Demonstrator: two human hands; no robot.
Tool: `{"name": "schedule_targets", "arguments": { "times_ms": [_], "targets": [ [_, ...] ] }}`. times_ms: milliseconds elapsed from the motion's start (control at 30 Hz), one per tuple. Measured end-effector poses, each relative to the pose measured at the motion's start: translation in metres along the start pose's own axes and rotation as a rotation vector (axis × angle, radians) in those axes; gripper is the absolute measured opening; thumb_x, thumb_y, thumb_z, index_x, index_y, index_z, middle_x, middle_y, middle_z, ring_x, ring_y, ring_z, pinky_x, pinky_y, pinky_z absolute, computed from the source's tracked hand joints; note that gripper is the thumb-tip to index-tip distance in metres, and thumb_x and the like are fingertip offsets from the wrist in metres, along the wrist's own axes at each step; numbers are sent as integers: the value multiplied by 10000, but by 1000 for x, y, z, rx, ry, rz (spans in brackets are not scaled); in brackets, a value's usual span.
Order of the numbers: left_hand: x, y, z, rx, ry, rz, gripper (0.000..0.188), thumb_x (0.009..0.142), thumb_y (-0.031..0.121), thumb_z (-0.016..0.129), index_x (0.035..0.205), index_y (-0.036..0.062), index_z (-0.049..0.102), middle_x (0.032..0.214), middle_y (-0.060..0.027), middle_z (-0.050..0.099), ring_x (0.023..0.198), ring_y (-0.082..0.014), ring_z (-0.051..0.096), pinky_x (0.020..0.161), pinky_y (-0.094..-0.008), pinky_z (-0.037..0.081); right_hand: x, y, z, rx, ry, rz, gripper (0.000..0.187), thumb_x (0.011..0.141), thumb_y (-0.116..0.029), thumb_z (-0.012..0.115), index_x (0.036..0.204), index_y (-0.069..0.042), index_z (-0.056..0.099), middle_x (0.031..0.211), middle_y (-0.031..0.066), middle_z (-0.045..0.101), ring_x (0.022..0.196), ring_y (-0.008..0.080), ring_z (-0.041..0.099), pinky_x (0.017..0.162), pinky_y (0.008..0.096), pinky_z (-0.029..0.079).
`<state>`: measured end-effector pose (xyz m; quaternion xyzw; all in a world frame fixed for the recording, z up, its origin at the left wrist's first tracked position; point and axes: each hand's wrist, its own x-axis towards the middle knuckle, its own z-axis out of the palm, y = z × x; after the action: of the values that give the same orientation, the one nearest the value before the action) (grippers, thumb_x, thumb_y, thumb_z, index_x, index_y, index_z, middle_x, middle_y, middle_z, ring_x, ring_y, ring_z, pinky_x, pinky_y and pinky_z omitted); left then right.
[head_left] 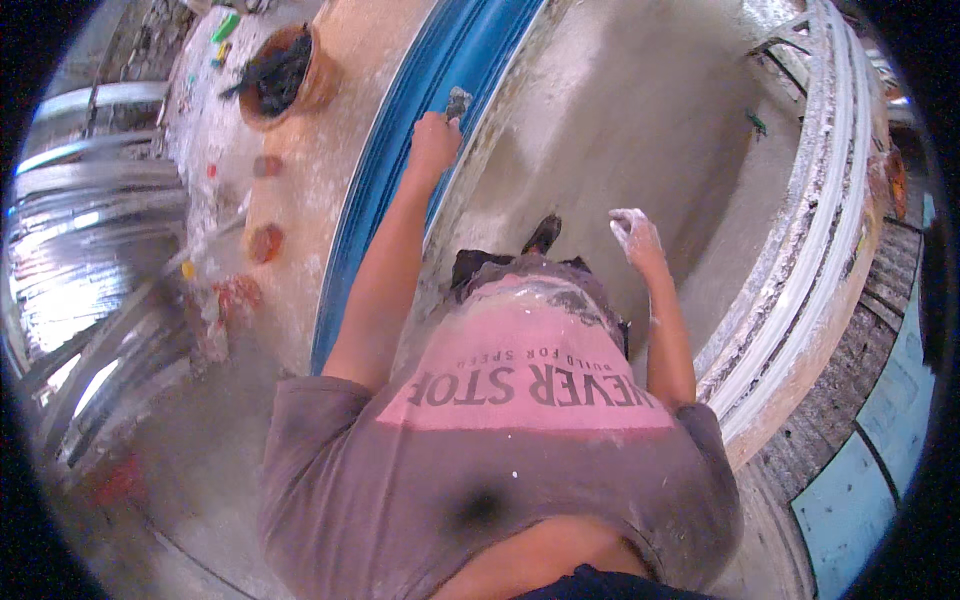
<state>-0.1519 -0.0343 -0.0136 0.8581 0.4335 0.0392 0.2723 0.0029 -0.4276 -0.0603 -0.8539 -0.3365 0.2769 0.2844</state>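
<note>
My left hand [437,140] reaches forward over a long blue channelled strip [385,160], its fingers closed. A small grey, white-crusted tool head [458,102] sticks out of its grip; its exact kind does not show, and its handle is hidden in the hand. Its tip lies over the blue strip, and whether it touches the surface I cannot tell. My right hand [637,238], coated with white powder, hangs away from everything to the right of my body. Its fingers are curled in, and nothing shows in them.
An orange bucket [318,85] with dark material inside stands at far left on a pale dusty surface [355,45]. Red jars [266,243] lie nearer. To the right, a long white-crusted moulding [835,200] curves along the dusty floor [620,110]. Light blue panels [850,500] lie beyond it.
</note>
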Motion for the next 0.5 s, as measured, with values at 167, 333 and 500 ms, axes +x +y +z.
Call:
{"name": "schedule_targets", "arguments": {
  "times_ms": [167, 333, 500],
  "targets": [
    [101, 66, 7, -42, -117, -54, 355, 912, 246, 659, 800, -89, 691, 717, -252, 694, 726, -383, 724, 732, -473, 575, -2, 35, -18, 60, 164, 87, 233, 924, -181, 664, 1098, -31, 703, 1050, 196, 682, 963, 349, 668, 882, 426, 530],
    [199, 96, 23, -23, -126, -53, 306, 901, 193, 651, 922, -111, 681, 787, -257, 721, 734, -340, 748, 755, -436, 598, 3, 38, -12, 95, 250, 160, 241, 922, -202, 676, 1093, -35, 707, 1054, 190, 690, 969, 331, 680, 881, 426, 533],
    [293, 172, 39, -116, -148, -91, 298, 894, 179, 655, 935, -115, 681, 776, -244, 723, 695, -337, 746, 691, -439, 603, 35, 49, -29, 174, 73, 286, 287, 897, -204, 705, 1122, -26, 702, 1059, 205, 702, 992, 344, 694, 887, 435, 543]
  ]
}}
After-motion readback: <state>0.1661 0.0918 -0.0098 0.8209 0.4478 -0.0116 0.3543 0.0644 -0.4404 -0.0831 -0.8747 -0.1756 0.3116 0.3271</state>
